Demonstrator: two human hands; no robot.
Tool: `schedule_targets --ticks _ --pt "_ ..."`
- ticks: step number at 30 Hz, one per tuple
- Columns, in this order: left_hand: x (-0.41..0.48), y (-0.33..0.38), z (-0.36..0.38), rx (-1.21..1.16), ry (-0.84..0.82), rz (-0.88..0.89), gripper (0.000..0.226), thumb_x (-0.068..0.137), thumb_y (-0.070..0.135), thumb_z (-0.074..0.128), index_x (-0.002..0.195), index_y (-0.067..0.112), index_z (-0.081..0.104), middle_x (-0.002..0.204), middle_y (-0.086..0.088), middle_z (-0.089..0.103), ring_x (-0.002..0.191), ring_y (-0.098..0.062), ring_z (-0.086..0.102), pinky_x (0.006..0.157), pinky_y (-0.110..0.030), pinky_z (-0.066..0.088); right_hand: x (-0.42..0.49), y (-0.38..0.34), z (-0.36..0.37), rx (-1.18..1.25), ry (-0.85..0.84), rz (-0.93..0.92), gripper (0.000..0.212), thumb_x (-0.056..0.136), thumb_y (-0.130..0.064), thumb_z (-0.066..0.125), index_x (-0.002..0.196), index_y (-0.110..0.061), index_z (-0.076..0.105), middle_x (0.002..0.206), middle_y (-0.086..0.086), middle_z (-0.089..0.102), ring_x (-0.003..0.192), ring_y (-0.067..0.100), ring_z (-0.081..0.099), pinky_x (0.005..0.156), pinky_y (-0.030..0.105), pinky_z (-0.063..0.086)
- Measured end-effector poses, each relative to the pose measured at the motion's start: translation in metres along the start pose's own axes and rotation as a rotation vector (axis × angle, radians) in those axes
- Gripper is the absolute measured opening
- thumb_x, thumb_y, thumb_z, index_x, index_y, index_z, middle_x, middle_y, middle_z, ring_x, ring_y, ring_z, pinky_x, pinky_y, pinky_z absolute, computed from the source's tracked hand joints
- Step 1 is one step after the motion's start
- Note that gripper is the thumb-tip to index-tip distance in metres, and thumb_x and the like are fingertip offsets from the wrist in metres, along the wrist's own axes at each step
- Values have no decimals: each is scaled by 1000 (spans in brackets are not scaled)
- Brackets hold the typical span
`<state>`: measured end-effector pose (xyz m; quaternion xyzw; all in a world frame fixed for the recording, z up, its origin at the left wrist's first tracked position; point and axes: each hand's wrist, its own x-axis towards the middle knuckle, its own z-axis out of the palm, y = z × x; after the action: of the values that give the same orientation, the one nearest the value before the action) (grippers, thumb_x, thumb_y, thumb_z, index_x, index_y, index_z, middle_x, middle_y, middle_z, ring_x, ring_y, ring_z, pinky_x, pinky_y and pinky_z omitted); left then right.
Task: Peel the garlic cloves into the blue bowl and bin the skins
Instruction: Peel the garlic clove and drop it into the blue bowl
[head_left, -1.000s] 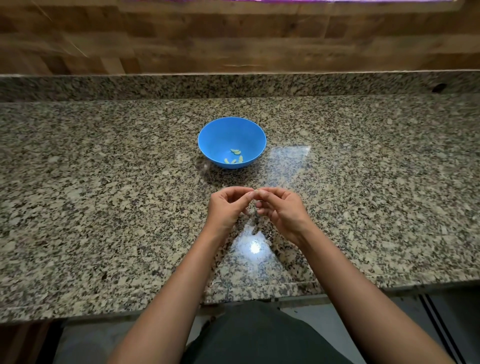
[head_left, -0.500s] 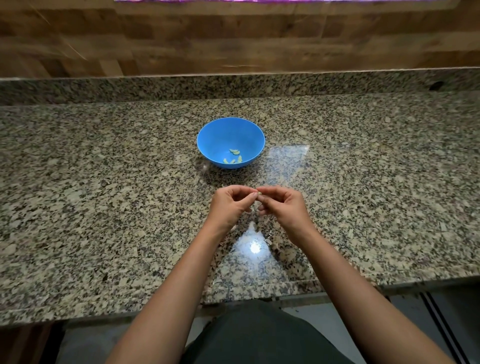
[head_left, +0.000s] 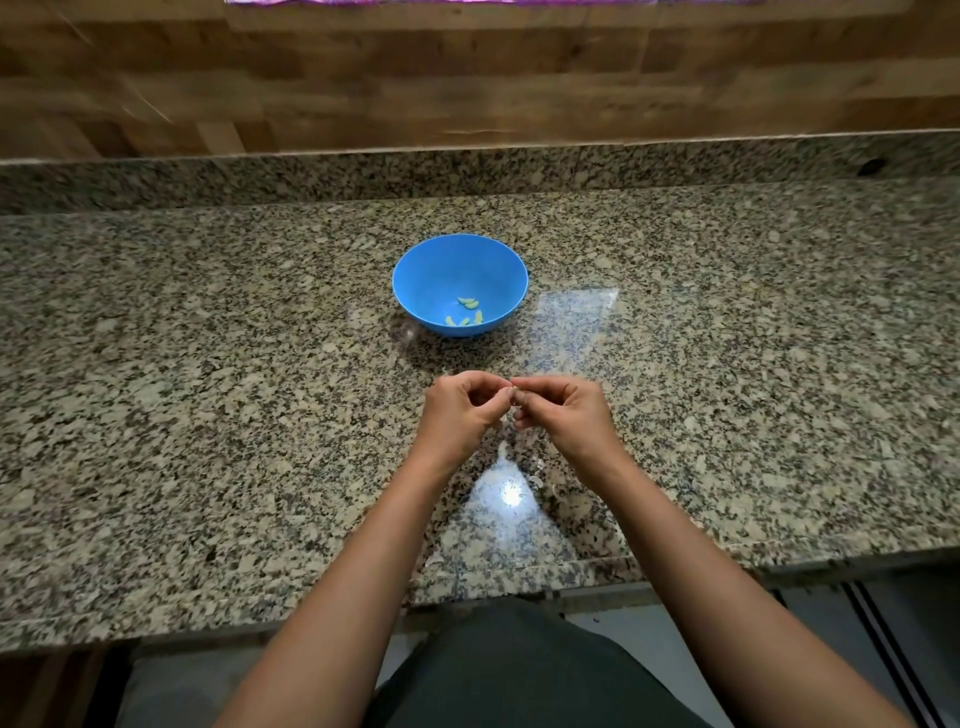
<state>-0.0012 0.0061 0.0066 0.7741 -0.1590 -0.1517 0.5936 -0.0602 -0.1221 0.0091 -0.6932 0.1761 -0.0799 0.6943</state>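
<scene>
Pinching a garlic clove (head_left: 514, 391) between left hand (head_left: 462, 410) and right hand (head_left: 563, 415) above the tabletop (head_left: 208, 364) near the blue bowl (head_left: 441, 270), I judge it light, firm, slippery; the grip belongs at its papery tip.

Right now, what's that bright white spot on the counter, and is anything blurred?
Head view: the white spot is glare on the polished counter, with a paler sheen right of the blue bowl; the wooden wall is smeared; the garlic clove pinched between left hand and right hand is indistinct.
</scene>
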Motion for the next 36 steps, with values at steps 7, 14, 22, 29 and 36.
schedule_targets --ticks 7,14,22,29,36 --pt "1 1 -1 -23 -10 -24 6 86 13 66 90 9 68 84 -14 69 77 -25 66 74 -40 58 -2 -1 -2 167 -24 68 16 82 2 63 98 3 68 87 17 68 63 15 61 60 22 55" --pt "0 4 3 -87 -39 -70 7 82 10 70 88 11 67 83 -13 66 74 -17 61 71 -31 56 -3 -2 -2 336 -18 137 13 85 7 58 95 2 64 79 17 66 59 17 62 57 22 56" --pt "-4 1 4 240 82 156 11 83 19 70 92 12 69 84 5 61 74 -6 58 67 -14 49 0 -4 -3 353 -9 211 11 84 5 60 94 8 63 82 19 66 63 21 62 58 22 57" --pt "-1 4 5 353 64 191 16 87 19 65 96 7 68 88 2 60 75 -6 56 66 -7 46 1 -4 -3 239 17 174 12 81 3 64 91 9 64 79 14 66 66 19 60 62 24 55" --pt "3 6 4 209 8 56 9 88 17 64 93 10 67 82 -4 67 73 -15 62 67 -26 54 6 -13 -3 358 34 300 6 82 10 59 80 8 63 72 15 63 55 16 59 53 19 53"
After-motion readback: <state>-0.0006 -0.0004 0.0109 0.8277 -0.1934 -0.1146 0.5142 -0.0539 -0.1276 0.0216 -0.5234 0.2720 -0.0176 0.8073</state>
